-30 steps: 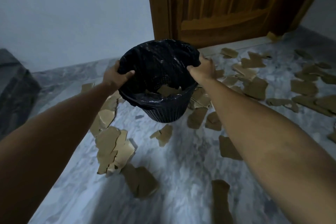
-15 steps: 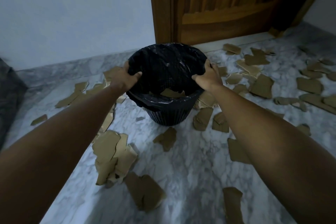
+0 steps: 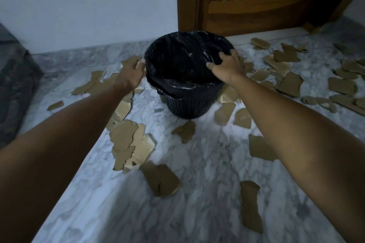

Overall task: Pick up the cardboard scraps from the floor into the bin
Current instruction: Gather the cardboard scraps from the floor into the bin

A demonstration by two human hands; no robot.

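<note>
I had both arms stretched out in front of me to the bin (image 3: 189, 92), a dark mesh basket lined with a black plastic bag, which stood upright on the marble floor (image 3: 207, 193) near a wooden door (image 3: 266, 0). My left hand (image 3: 131, 76) lay against the outside of its left rim, the fingers (image 3: 140, 64) loosely curled there; whether they truly gripped, I could not tell. My right hand (image 3: 227, 67) rested over the right rim, fingers (image 3: 234, 53) spread across the bag's edge, thumb pointing inward. Cardboard scraps (image 3: 129, 142) lay all around the bin: a heap to the near left, many to the right by the door, single pieces close to me. Something pale showed deep in the bin, too dim to name. I judged this was the placing of the bin, with the gathering barely begun; the next move called for letting go and reaching down to the nearest scraps. A second before, the bin had been tilted toward me between my hands with scraps visible inside; half a second before it was less tilted; now it sat level.
</note>
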